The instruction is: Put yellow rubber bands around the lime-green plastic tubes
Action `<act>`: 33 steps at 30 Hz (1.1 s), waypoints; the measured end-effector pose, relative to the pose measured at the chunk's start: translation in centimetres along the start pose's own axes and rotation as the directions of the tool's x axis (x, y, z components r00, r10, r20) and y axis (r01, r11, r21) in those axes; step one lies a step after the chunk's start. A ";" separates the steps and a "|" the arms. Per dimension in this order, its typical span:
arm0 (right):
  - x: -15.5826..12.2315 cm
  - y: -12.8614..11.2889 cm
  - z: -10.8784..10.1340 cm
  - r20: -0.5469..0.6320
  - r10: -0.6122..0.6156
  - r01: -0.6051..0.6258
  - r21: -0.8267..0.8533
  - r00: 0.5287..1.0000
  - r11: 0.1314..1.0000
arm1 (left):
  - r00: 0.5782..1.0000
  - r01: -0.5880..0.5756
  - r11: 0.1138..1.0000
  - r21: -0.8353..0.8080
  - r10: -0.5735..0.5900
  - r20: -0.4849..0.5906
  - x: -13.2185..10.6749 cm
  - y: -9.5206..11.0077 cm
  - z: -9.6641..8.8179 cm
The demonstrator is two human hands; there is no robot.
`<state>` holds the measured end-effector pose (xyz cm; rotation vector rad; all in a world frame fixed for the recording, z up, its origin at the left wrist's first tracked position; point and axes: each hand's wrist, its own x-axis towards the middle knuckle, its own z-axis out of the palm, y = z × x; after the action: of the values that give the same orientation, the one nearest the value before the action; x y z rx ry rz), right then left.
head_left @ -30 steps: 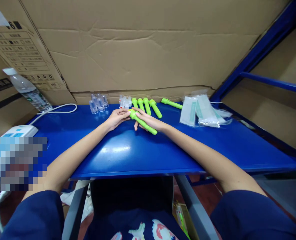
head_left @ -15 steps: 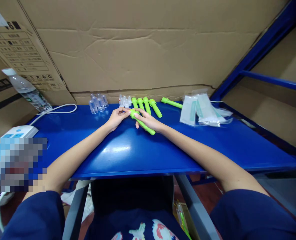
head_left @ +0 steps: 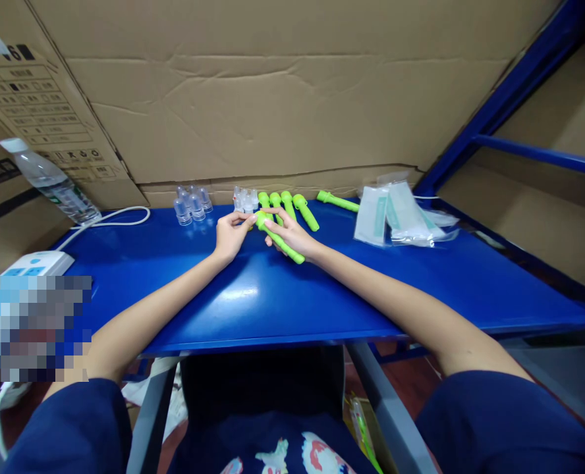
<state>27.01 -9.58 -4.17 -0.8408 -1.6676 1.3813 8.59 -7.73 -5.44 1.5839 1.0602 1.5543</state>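
A green plastic tube (head_left: pixel 278 241) lies slanted across the blue table (head_left: pixel 253 289), held by my right hand (head_left: pixel 289 237) with the fingers curled over its shaft. My left hand (head_left: pixel 230 232) pinches at the tube's wider upper end, fingers closed; whether a small piece is between them I cannot make out. Just behind stand three more green tubes (head_left: pixel 286 205) in a row, with a cluster of small clear vials (head_left: pixel 246 199) to their left.
Another group of clear vials (head_left: pixel 192 203) stands further left. A single green tube (head_left: pixel 338 201) lies beside clear packets (head_left: pixel 400 214) at the right. A water bottle (head_left: pixel 50 180), white cable (head_left: pixel 109 217) and white device (head_left: pixel 30 263) are at the left. Cardboard (head_left: pixel 282 112) walls the back.
Both hands and the held tube have shifted slightly toward me and left; my left fingers have closed into a pinch at the tube's end.
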 end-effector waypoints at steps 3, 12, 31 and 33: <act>0.0 0.3 0.0 -0.002 -0.009 0.009 0.009 1.000 1.000 | 0.999 -0.009 1.000 0.000 0.009 -0.031 -0.3 0.2 0.2; 0.4 1.0 0.1 -0.016 -0.064 0.065 0.025 0.998 0.998 | 0.995 -0.061 0.996 0.061 0.065 -0.071 -1.0 0.7 0.8; 0.1 0.8 0.1 -0.056 -0.116 0.105 -0.173 0.992 0.979 | 0.999 -0.043 0.999 -0.008 0.042 -0.026 -1.8 1.5 1.0; 0.0 0.7 0.2 -0.072 -0.124 0.109 -0.182 0.990 0.977 | 0.998 -0.049 0.998 -0.032 0.048 -0.029 -1.8 1.5 1.1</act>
<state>26.87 -9.50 -4.92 -0.8739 -1.7646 1.1155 9.91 -9.89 -4.97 1.5808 1.0139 1.6222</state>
